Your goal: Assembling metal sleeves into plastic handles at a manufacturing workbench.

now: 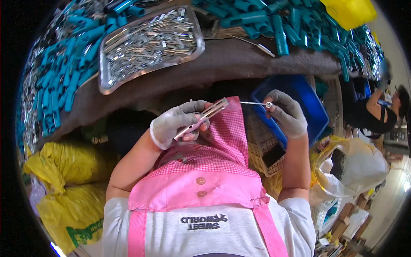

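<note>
My left hand (171, 125), in a pale glove with grey fingers, is closed around a long, narrow metal piece (209, 112) with a slot along it. The piece tilts up to the right, above my pink checked apron (227, 132). My right hand (290, 116), gloved alike, pinches a thin metal rod tool (253, 103) with a round end at the fingers. Its tip points left toward the metal piece, with a small gap between them. What exact kind of tool it is, I cannot make out.
Ahead, a metal tray (198, 47) of small metal parts sits on the dark bench edge (239, 60), between heaps of teal tubular pieces (280, 34). A blue bin (319, 111) stands behind my right hand. Yellow sacks (72, 165) lie left; another person (376, 109) is far right.
</note>
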{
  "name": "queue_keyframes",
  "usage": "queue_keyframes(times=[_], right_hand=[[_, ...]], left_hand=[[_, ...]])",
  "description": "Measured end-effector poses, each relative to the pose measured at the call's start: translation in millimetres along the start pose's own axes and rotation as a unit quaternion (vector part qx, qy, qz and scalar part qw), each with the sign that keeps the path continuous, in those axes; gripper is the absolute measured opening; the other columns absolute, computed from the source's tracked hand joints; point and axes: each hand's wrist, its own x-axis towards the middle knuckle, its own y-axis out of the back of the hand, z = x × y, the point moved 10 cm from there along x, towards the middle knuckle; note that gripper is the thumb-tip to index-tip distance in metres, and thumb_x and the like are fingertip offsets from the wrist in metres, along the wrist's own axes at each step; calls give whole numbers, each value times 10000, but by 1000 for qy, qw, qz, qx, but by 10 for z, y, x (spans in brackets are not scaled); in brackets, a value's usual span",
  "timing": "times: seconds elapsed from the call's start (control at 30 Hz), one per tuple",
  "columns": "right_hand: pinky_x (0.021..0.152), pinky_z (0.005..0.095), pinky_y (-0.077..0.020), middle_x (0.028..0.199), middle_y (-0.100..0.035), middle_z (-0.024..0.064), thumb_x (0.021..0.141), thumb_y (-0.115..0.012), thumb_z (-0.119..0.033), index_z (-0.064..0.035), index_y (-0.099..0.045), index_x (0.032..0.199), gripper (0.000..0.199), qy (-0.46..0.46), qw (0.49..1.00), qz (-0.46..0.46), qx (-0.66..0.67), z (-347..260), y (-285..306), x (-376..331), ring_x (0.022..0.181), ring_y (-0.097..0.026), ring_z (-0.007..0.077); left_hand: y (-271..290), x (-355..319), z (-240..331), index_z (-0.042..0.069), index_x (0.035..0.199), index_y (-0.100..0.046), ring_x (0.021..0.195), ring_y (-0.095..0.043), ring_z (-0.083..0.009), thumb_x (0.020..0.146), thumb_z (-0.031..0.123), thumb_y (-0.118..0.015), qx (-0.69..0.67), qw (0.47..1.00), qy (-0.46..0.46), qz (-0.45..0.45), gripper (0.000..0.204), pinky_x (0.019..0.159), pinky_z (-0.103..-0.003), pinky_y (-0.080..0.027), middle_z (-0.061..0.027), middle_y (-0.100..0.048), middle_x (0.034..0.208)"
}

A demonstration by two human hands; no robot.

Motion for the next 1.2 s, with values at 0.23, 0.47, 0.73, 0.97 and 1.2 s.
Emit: queue_keyframes(times=[0.23, 0.47, 0.73, 0.97, 1.2], right_hand=[[733, 256, -445, 915, -537, 66, 835, -583, -13, 5, -593, 956, 123, 30, 973, -68, -219, -492, -353, 350, 832, -544, 152], [735, 270, -461, 927, -538, 94, 809, -603, 6, 17, -594, 958, 150, 97, 910, -203, -348, -583, -1048, 507, 819, -557, 170], [741, 310, -475, 925, -573, 114, 825, -604, -46, -10, -603, 962, 142, 59, 934, -142, -324, -603, -700, 514, 845, -595, 226], [738, 289, -475, 925, -566, 107, 800, -613, -17, 11, -604, 947, 150, 97, 903, -203, -366, -603, -1170, 577, 834, -582, 193], [707, 270, -485, 870, -626, 72, 767, -698, -81, -24, -671, 929, 173, 2, 945, -224, -237, -290, -1473, 619, 803, -612, 159]], left_hand=[[176, -437, 106, -58, 1307, -349, 516, -452, -83, 864, 117, -483, 52, 997, 5, 63, 495, 406, -158, -348, -130, -544, 820], [360, -544, 75, -19, 1254, -462, 525, -478, -27, 865, 186, -535, 136, 986, 10, 93, 445, 424, -112, -365, -66, -586, 804], [505, -665, 104, -22, 1240, -451, 497, -472, -53, 869, 145, -527, 33, 998, 6, 56, 414, 404, -134, -362, -92, -591, 800], [430, -568, 37, -32, 1264, -434, 481, -457, -51, 873, 123, -522, 54, 998, 28, 33, 430, 399, -141, -359, -100, -595, 796], [383, -525, -117, 33, 1313, -422, 428, -415, -44, 876, 91, -491, 19, 997, 70, 6, 446, 373, -141, -335, -73, -580, 782]])
